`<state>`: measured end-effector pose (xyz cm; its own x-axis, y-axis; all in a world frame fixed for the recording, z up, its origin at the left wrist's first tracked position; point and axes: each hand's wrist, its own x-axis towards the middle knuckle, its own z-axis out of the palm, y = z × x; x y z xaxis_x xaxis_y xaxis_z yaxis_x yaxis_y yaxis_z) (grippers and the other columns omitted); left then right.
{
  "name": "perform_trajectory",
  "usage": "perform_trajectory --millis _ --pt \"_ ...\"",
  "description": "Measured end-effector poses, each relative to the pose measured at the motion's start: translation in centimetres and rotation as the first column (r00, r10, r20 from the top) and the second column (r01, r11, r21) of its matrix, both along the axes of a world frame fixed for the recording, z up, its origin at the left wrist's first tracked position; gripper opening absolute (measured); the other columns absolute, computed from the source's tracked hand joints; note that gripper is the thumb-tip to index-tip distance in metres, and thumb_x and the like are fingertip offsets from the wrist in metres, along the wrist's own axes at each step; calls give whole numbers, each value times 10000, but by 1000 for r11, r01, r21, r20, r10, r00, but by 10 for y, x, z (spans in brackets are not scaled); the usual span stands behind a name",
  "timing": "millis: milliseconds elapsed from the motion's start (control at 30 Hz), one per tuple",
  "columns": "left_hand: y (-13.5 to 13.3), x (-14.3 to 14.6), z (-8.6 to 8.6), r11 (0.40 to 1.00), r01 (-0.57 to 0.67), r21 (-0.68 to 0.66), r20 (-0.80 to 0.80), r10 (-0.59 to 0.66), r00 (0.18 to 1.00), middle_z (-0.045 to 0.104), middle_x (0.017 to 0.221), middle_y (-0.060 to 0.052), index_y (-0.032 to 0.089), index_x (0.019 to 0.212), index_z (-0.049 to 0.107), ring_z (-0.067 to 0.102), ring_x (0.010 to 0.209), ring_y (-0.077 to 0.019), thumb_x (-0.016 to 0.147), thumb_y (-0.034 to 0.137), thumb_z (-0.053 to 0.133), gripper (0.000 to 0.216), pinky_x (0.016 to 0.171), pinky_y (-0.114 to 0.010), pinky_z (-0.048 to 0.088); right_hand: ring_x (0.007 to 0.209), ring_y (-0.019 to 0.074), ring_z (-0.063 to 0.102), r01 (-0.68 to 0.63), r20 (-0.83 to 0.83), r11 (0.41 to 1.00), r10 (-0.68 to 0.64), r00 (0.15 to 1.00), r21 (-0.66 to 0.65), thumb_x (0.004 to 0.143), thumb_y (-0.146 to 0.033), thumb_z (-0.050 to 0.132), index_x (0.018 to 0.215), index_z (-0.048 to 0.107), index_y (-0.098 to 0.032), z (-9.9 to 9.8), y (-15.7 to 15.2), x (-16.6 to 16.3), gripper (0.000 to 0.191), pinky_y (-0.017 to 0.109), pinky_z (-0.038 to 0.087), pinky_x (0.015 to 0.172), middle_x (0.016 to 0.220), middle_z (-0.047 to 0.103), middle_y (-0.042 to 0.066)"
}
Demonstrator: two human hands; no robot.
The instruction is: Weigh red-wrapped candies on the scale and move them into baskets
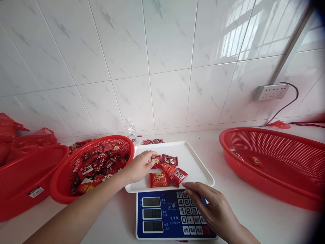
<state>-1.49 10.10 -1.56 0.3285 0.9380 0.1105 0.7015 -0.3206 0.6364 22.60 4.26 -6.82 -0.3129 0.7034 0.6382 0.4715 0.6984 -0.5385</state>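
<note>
A digital scale [175,220] with a blue face stands before me, bearing a white tray [200,166]. Several small red wrapped packets lie in the tray, among them a gold-lettered packet [159,180] and a dark red packet [169,160]. My left hand [139,166] reaches over the tray's left side, thumb and fingers closed on the edge of a red packet [156,162]. Over the scale's keypad hovers my right hand [213,206], its fingers stretched out and holding nothing; some keys are hidden beneath it.
At left, a red basket [130,149] holds many similar packets, beside another red basket [22,183] and red plastic bags [33,145]. A larger red basket [266,193] with a few packets sits right. Behind the tray are a clear bottle [130,130] and packets [153,141].
</note>
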Motion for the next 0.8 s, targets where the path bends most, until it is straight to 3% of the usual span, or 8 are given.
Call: perform_trajectory --millis 167,333,500,667,800 --pt "-1 10 7 1000 2 -17 119 0 993 562 1246 -54 219 1155 517 513 1150 -188 863 183 437 305 967 -324 422 655 150 677 -10 -8 1000 10 1000 9 933 -269 433 967 634 -213 -2 0 1 212 223 542 569 781 714 37" --pt "-5 13 11 998 -61 8 233 58 971 582 1152 -59 229 1187 492 561 1024 -184 873 205 449 317 903 -347 461 659 150 675 -9 -3 1000 9 1000 2 936 -272 429 966 635 -211 -2 0 1 217 226 543 573 782 711 41" --pt "-27 18 16 995 -79 62 363 51 930 551 1170 -61 247 1224 462 536 1048 -178 859 145 448 380 903 -333 469 680 140 677 -8 -1 1000 8 1000 -1 931 -271 442 986 634 -222 0 -2 2 206 206 542 585 800 713 30" --pt "-72 37 14 982 136 131 268 -167 949 559 1106 -40 305 1295 382 559 1020 -153 833 61 462 528 897 -278 485 631 135 651 -102 -9 995 102 995 8 938 -393 432 1027 593 -218 0 -7 1 254 208 522 574 767 696 32" --pt "-93 52 -3 894 323 310 151 -382 912 610 975 -31 314 1275 416 610 878 -141 795 -5 465 579 823 -237 510 546 112 570 -215 -19 977 215 976 6 924 -537 360 800 550 -205 1 -12 -2 403 195 461 517 643 614 10"
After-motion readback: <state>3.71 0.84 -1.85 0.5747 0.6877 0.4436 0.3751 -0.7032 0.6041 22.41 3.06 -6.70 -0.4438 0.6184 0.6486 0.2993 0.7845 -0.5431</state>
